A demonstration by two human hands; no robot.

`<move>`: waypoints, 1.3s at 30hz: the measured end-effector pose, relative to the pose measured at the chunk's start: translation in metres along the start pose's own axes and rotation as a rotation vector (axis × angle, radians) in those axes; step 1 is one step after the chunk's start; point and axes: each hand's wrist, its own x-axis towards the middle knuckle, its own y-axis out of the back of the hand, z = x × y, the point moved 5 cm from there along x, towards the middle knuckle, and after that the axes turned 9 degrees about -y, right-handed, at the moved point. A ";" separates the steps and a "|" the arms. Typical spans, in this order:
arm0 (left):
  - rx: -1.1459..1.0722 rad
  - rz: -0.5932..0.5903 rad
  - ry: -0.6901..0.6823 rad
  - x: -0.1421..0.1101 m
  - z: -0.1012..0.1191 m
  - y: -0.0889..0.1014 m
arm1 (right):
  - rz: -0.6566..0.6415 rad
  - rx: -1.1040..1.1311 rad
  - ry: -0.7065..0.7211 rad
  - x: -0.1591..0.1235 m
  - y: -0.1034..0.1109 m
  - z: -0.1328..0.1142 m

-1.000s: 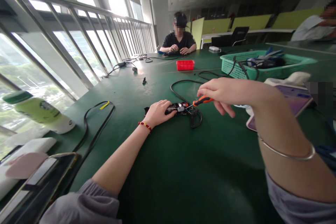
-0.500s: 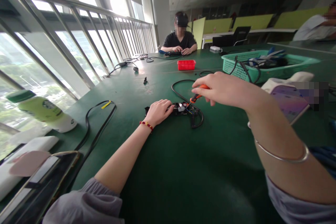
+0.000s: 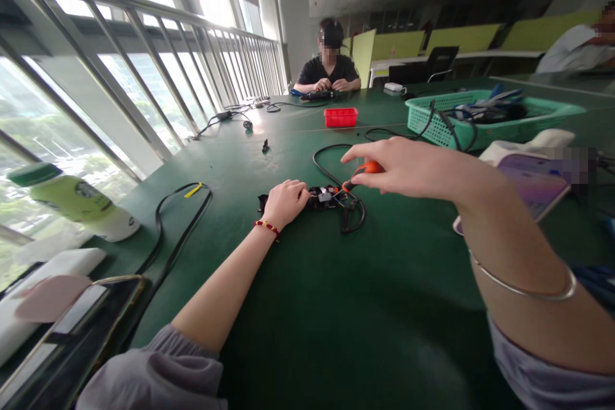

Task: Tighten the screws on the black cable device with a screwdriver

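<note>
A black, elongated device (image 3: 323, 197) lies on the green table, its inner parts and thin wires exposed at the right end. My left hand (image 3: 287, 200) is closed over its left part, hiding much of that side. My right hand (image 3: 408, 165) grips an orange-and-black screwdriver (image 3: 366, 170), index finger stretched out above the handle. The screwdriver slants down to the left, its tip at the wired end; whether it touches a screw is too small to tell. A black cable (image 3: 361, 221) loops around the device's right end.
Beyond the device stand a small red bin (image 3: 341, 118) and a green basket (image 3: 446, 131) of tools and cables. A purple phone (image 3: 533, 182) leans at right. A bottle (image 3: 79, 202), a black cord (image 3: 185, 237) and a dark phone (image 3: 72, 339) occupy the left. Someone works opposite.
My left hand and the device have shifted slightly left. The index finger of my right hand has stretched out over the screwdriver, and its handle has turned a little.
</note>
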 end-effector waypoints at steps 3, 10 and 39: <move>0.023 -0.002 -0.018 0.000 0.001 0.000 | -0.156 0.039 -0.067 0.000 -0.008 -0.001; 0.045 0.001 -0.027 0.000 0.003 0.001 | 0.020 -0.047 0.008 0.006 0.001 0.004; 0.029 0.014 -0.020 -0.001 0.002 -0.001 | -0.006 0.107 0.091 0.004 0.000 0.007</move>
